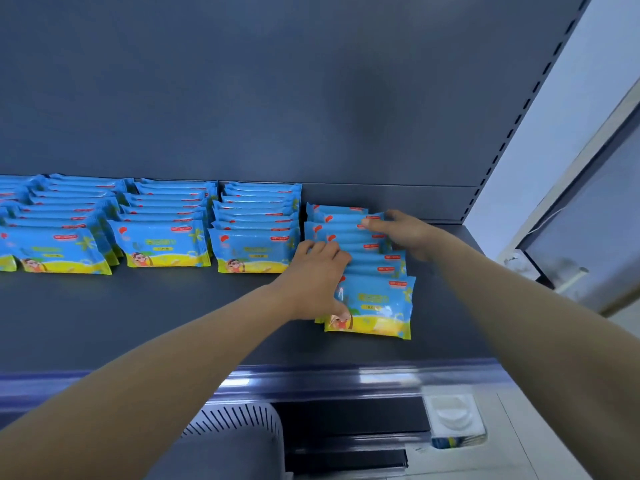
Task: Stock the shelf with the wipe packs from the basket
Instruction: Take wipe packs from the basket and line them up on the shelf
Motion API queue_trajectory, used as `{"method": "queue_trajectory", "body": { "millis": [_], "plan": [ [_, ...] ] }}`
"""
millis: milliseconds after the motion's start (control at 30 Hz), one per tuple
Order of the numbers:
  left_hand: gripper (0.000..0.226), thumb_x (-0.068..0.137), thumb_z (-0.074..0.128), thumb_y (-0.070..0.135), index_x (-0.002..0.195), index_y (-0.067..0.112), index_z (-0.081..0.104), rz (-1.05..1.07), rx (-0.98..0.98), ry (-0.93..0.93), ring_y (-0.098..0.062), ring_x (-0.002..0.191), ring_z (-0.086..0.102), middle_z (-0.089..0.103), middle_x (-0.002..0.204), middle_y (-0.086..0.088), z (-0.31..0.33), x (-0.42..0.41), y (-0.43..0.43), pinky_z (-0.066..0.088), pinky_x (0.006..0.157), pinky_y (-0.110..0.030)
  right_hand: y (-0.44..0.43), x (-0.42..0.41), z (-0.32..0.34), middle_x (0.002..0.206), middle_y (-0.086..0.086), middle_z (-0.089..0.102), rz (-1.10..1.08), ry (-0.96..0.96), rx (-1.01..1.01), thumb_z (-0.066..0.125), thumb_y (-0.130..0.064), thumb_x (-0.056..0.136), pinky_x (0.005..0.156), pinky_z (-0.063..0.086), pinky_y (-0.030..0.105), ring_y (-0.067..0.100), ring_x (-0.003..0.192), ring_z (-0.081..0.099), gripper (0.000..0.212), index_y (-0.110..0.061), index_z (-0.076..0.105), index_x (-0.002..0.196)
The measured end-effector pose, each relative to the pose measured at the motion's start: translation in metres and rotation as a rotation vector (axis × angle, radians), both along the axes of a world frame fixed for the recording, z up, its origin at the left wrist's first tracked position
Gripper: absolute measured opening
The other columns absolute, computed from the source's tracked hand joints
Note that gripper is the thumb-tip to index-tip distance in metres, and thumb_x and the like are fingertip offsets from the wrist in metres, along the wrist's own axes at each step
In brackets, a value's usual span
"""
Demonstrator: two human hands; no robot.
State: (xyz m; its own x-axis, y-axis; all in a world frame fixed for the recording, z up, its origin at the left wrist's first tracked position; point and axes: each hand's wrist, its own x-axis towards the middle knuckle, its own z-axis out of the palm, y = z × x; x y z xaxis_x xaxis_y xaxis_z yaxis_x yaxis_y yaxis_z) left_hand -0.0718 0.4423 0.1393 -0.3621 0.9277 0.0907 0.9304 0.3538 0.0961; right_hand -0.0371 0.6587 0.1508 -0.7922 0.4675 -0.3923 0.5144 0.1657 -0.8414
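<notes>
Gripping wipe packs [377, 303] with left hand [315, 282], right hand [405, 233] touching far packs

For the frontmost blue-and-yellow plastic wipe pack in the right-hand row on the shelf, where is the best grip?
Probably pinch the front blue-and-yellow plastic wipe pack at its free right edge, coming from the front right. It leans back on the row of packs with its face exposed, and the left hand already covers its left edge.
</notes>
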Motion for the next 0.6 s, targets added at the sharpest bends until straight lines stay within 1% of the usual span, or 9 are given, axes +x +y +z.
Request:
{"method": "queue_trajectory", "body": {
  "millis": [67, 167, 233, 267, 300, 367, 400, 467, 600],
  "plan": [
    [0.079, 0.066, 0.068, 0.059, 0.126, 0.017, 0.039, 0.012, 0.021, 0.054, -0.021, 0.116, 0.034, 0.039, 0.119, 0.0, 0.0, -0.002, 0.002, 0.009, 0.108, -0.036, 0.005, -0.01, -0.002, 0.098, 0.004, 0.072, -0.015, 0.037, -0.12, 0.071, -0.04, 0.08, 0.06, 0.058, 0.03, 0.02, 0.081, 0.072, 0.057, -0.006, 0.053, 0.122],
    [0.077, 0.064, 0.069, 0.06, 0.121, 0.017, 0.04, 0.028, 0.044, 0.085, -0.021, 0.117, 0.032, 0.038, 0.119, 0.0, 0.001, -0.006, 0.004, 0.002, 0.109, -0.036, 0.012, -0.024, -0.003, 0.104, 0.013, 0.071, -0.03, 0.039, -0.211, 0.071, -0.032, 0.082, 0.073, 0.059, 0.044, 0.03, 0.088, 0.071, 0.047, -0.003, 0.057, 0.116],
    [0.082, 0.062, 0.068, 0.062, 0.123, 0.018, 0.037, 0.033, 0.046, 0.093, -0.022, 0.121, 0.029, 0.035, 0.122, -0.001, 0.001, -0.007, 0.005, -0.003, 0.111, -0.037, 0.015, -0.033, -0.004, 0.103, 0.014, 0.072, -0.03, 0.007, -0.221, 0.072, -0.029, 0.08, 0.076, 0.058, 0.047, 0.03, 0.088, 0.071, 0.041, -0.003, 0.062, 0.111],
    [0.088, 0.063, 0.067, 0.062, 0.13, 0.018, 0.032, 0.031, 0.039, 0.086, -0.022, 0.127, 0.023, 0.031, 0.128, -0.002, 0.0, -0.008, 0.005, -0.007, 0.113, -0.039, 0.017, -0.036, -0.004, 0.101, 0.013, 0.072, -0.03, -0.007, -0.224, 0.074, -0.028, 0.079, 0.077, 0.058, 0.047, 0.03, 0.088, 0.071, 0.041, -0.003, 0.064, 0.109],
    [0.096, 0.064, 0.066, 0.061, 0.138, 0.018, 0.023, 0.026, 0.024, 0.074, -0.022, 0.134, 0.015, 0.025, 0.137, -0.003, -0.001, -0.01, 0.005, -0.013, 0.113, -0.04, 0.02, -0.04, -0.004, 0.099, 0.013, 0.073, -0.027, -0.018, -0.228, 0.075, -0.028, 0.078, 0.077, 0.058, 0.046, 0.029, 0.088, 0.071, 0.041, -0.003, 0.065, 0.109],
    [0.107, 0.068, 0.064, 0.059, 0.147, 0.022, 0.002, 0.003, -0.032, 0.043, -0.018, 0.141, -0.005, 0.007, 0.152, 0.0, -0.002, -0.012, 0.007, -0.022, 0.11, -0.038, 0.025, -0.046, -0.003, 0.094, 0.01, 0.074, -0.009, -0.047, -0.233, 0.076, -0.028, 0.077, 0.069, 0.059, 0.041, 0.026, 0.082, 0.072, 0.04, -0.004, 0.066, 0.108],
    [0.108, 0.069, 0.063, 0.058, 0.147, 0.023, -0.003, -0.01, -0.058, 0.034, -0.016, 0.142, -0.009, 0.002, 0.154, 0.001, -0.002, -0.013, 0.008, -0.025, 0.108, -0.037, 0.028, -0.05, -0.003, 0.091, 0.009, 0.075, 0.001, -0.067, -0.232, 0.076, -0.027, 0.076, 0.064, 0.059, 0.038, 0.024, 0.079, 0.073, 0.039, -0.005, 0.067, 0.107],
    [0.105, 0.071, 0.061, 0.058, 0.148, 0.021, 0.0, -0.018, -0.086, 0.029, -0.015, 0.142, -0.006, 0.005, 0.154, 0.0, -0.002, -0.015, 0.01, -0.026, 0.107, -0.037, 0.032, -0.055, -0.004, 0.091, 0.009, 0.075, 0.02, -0.108, -0.231, 0.077, -0.026, 0.076, 0.06, 0.058, 0.036, 0.023, 0.078, 0.073, 0.037, -0.005, 0.067, 0.105],
    [0.098, 0.065, 0.065, 0.058, 0.142, 0.016, 0.02, -0.018, -0.033, 0.062, -0.018, 0.137, 0.014, 0.024, 0.139, -0.002, 0.001, -0.014, 0.015, -0.023, 0.109, -0.037, 0.036, -0.055, -0.007, 0.091, 0.009, 0.075, 0.017, -0.124, -0.278, 0.076, -0.021, 0.077, 0.061, 0.058, 0.036, 0.023, 0.078, 0.073, 0.033, -0.005, 0.067, 0.104]
  ]
}}
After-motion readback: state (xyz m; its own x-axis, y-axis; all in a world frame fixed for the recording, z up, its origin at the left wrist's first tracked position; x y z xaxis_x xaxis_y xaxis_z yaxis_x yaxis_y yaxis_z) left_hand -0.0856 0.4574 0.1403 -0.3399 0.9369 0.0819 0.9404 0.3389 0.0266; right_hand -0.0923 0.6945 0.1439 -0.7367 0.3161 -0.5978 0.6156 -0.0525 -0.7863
